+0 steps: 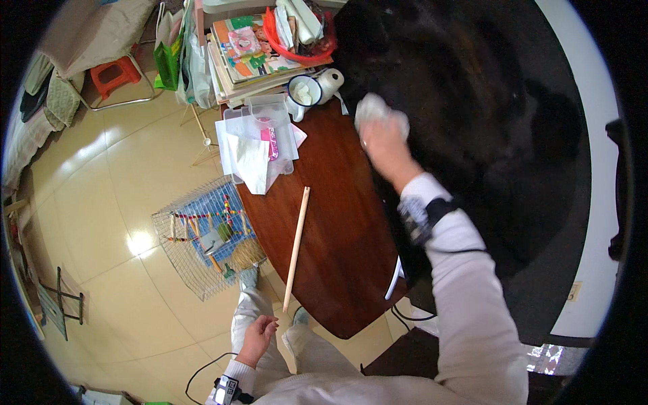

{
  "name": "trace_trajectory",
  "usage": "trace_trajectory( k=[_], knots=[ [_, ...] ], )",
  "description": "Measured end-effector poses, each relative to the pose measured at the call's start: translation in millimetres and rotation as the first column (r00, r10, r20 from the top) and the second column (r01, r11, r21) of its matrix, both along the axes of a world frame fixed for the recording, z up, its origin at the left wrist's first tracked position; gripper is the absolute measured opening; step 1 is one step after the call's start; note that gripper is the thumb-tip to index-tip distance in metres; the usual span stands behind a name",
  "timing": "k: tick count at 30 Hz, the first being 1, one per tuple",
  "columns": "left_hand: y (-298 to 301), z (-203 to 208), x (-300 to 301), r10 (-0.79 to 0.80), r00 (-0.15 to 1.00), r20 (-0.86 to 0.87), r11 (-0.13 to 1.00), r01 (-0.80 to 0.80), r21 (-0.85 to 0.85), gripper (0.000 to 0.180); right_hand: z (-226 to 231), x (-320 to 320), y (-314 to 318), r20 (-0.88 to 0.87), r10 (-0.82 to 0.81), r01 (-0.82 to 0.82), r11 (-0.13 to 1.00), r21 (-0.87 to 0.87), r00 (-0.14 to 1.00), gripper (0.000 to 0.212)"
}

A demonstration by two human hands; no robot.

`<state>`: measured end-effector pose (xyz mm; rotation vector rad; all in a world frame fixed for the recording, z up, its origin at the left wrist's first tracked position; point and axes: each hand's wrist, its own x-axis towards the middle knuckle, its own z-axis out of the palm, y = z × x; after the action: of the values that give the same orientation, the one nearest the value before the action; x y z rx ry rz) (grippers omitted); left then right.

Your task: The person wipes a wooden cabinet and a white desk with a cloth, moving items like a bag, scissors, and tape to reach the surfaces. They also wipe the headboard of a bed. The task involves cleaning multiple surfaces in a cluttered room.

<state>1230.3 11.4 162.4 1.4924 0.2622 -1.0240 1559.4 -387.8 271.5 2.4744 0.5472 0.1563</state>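
My right hand (390,150) is closed over a crumpled white cloth (372,111), slightly blurred by motion. The cloth lies against a large glossy black panel (486,135) with faint smears, near its left edge. Down by my thigh, my left hand (256,339) hangs with its fingers loosely curled in, and nothing shows in it. Closest to that hand is a pale wooden stick (297,250), lying lengthwise on the reddish-brown wooden tabletop (344,243); its near end reaches past the table's edge.
Along the table's far left stand stacked books (233,67), a red basket (304,57), an enamel mug (304,91), a paper roll (331,81) and a clear plastic box (287,148) with papers. A wire birdcage (209,236) stands beside the table. Black cables (412,317) hang near its front.
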Motion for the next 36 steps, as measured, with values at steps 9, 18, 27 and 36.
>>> trace_trajectory(
  k=[9, 18, 27, 36],
  knots=[
    [20.8, -19.9, -4.6, 0.086, 0.994, -0.073, 0.996, -0.084, 0.031, 0.018, 47.2, -12.2, 18.4, 0.019, 0.065, -0.068, 0.977, 0.203, 0.998, 0.032],
    [5.2, -17.7, -1.8, 0.110, 0.991, -0.075, 0.994, -0.109, 0.013, 0.015, 149.4, 159.9, 16.7, 0.517, 0.062, 0.040, 0.982, -0.185, 0.854, 0.030],
    [17.1, -22.2, -7.4, 0.104, 0.994, -0.043, 0.995, -0.104, 0.004, 0.017, -37.8, 9.0, -1.0, -0.089, 0.076, -0.080, 0.996, -0.038, 0.993, 0.016],
    [12.0, -20.3, 0.0, 0.153, 0.988, -0.035, 0.985, -0.155, -0.072, 0.017, 78.6, -38.2, 32.6, -0.033, -0.041, 0.046, 0.988, 0.147, 0.999, 0.024]
  ],
)
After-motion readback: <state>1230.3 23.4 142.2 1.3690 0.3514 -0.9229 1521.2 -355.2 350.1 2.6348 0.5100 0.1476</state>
